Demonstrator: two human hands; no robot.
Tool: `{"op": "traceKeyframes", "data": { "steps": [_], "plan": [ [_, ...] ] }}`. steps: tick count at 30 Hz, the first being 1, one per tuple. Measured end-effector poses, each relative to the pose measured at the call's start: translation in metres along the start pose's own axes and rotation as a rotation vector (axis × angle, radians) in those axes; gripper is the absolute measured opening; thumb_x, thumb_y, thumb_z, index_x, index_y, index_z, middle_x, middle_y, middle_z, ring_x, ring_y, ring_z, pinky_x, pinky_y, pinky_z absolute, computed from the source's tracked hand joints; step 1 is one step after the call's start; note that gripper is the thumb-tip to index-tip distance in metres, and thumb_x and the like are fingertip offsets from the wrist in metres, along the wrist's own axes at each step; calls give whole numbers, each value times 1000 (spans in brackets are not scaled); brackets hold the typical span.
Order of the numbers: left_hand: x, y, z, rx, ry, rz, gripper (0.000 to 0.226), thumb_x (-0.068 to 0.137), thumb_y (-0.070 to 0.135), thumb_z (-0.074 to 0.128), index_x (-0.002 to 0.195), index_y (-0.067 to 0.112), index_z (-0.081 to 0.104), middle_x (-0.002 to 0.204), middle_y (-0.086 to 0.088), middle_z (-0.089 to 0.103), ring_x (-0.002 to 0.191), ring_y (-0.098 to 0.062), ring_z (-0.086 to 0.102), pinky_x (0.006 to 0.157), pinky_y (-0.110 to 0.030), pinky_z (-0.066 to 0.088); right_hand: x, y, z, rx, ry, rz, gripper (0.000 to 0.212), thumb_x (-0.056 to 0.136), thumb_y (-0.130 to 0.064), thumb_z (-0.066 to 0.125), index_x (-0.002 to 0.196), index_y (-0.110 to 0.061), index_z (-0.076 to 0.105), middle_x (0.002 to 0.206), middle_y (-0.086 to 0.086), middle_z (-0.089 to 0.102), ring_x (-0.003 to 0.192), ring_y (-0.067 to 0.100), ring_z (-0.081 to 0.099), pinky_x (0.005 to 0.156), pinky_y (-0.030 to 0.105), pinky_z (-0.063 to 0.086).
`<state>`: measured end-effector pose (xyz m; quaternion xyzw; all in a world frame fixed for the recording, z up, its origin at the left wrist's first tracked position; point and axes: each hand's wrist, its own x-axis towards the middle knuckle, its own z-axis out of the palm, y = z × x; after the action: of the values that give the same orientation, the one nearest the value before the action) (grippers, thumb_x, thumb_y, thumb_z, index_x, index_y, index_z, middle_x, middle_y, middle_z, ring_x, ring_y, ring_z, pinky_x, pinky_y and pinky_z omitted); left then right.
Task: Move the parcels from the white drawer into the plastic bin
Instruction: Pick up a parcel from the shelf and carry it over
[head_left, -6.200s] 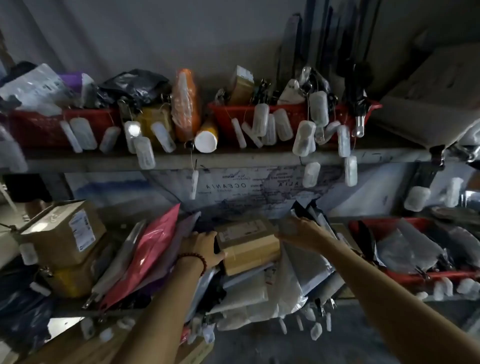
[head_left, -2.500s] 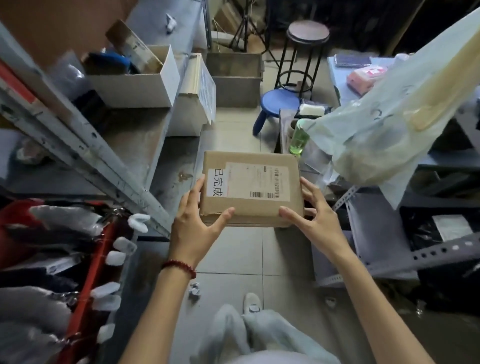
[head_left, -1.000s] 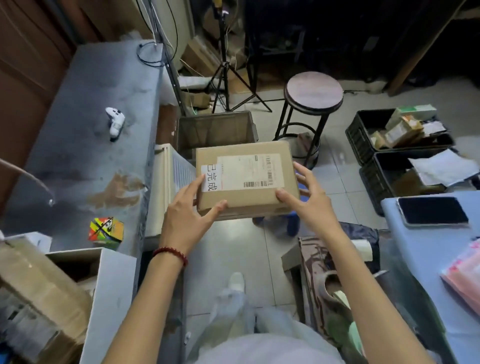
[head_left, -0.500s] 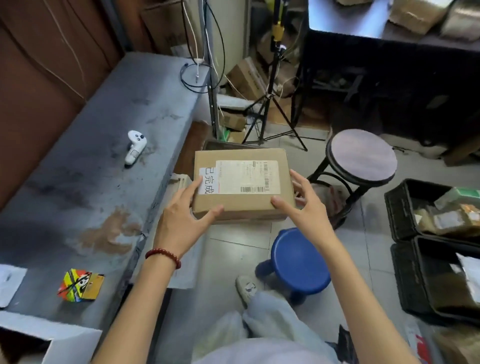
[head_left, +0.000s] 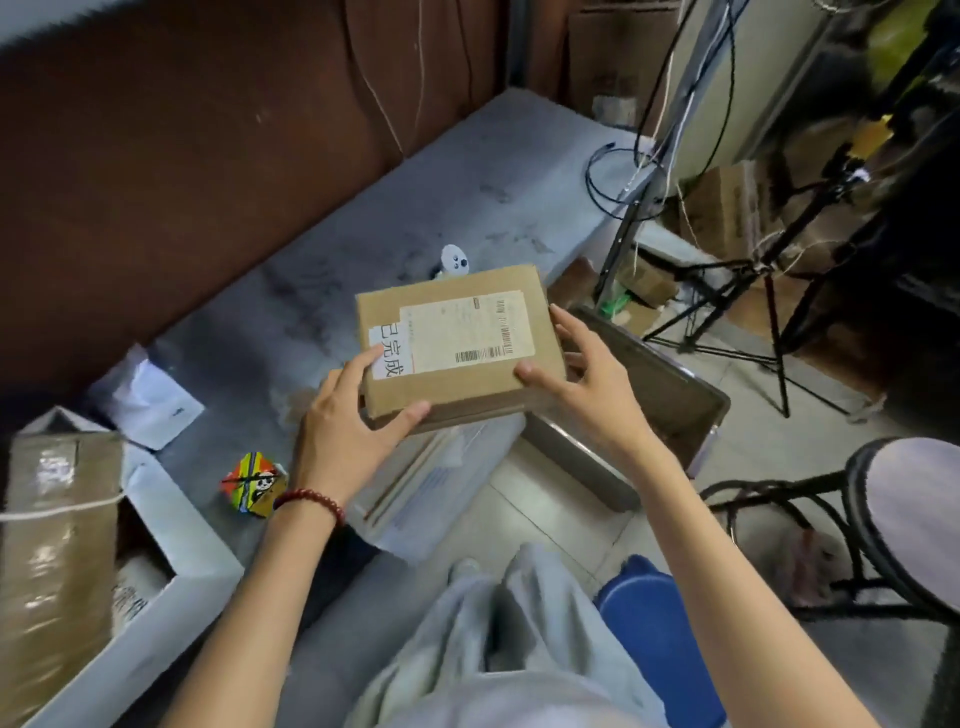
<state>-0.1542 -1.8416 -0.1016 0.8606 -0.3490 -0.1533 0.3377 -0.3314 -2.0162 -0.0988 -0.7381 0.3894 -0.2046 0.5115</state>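
Note:
I hold a brown cardboard parcel (head_left: 457, 340) with a white shipping label in the air, between both hands. My left hand (head_left: 348, 431) grips its near left corner, thumb on the front edge and fingers on top. My right hand (head_left: 582, 384) grips its right side, thumb on top. The grey plastic bin (head_left: 670, 395) stands on the floor just right of and below the parcel, partly hidden by my right hand. A white drawer (head_left: 171, 587) with a taped parcel (head_left: 52, 561) across it sits at the lower left.
A grey bench (head_left: 389, 218) runs from left to centre, carrying a white controller (head_left: 454, 258), a colourful cube (head_left: 254, 483) and a white envelope (head_left: 148, 400). A white crate (head_left: 415, 488) leans by the bench. A blue stool (head_left: 660, 623), a round stool (head_left: 914, 519) and tripod legs (head_left: 769, 306) stand at right.
My view has swung left and down toward the bench and bin. The parcel stays held in both hands and now hangs beside the grey bin; the white drawer has come into view.

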Motion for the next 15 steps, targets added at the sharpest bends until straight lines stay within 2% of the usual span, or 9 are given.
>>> {"op": "traceKeyframes", "data": {
  "steps": [2,4,5,10,15],
  "plan": [
    [3,-7,-5,10,54,-50,71,73,54,70,136,35,43,122,0,51,107,-21,54,89,-34,46,22,-3,12,10,-65,-19,71,81,-34,75,143,-31,41,129,-16,48,104,-2,53,85,7,45],
    [4,-13,-7,5,107,-97,70,73,53,71,136,34,44,121,-1,50,105,-22,56,87,-32,46,44,-4,22,4,-143,-33,74,78,-39,77,143,-32,41,136,-11,51,115,7,55,98,32,50],
    [6,-16,-6,8,125,-127,69,74,51,71,135,33,45,122,-1,50,105,-23,56,85,-31,46,57,-4,27,-21,-196,-40,78,78,-40,77,145,-30,39,140,-7,51,119,11,55,101,39,48],
    [11,-31,7,45,207,-318,68,75,49,73,134,31,45,125,-6,51,108,-26,54,88,-37,48,110,-4,55,-175,-469,-128,89,76,-35,80,149,-24,30,146,3,45,126,23,51,104,39,45],
    [22,-36,41,3,226,-479,66,77,46,73,134,28,44,127,-8,51,114,-27,51,88,-32,43,154,6,69,-397,-662,-217,89,72,-32,83,146,-20,35,144,7,46,129,28,45,103,37,38]
  ]
}}
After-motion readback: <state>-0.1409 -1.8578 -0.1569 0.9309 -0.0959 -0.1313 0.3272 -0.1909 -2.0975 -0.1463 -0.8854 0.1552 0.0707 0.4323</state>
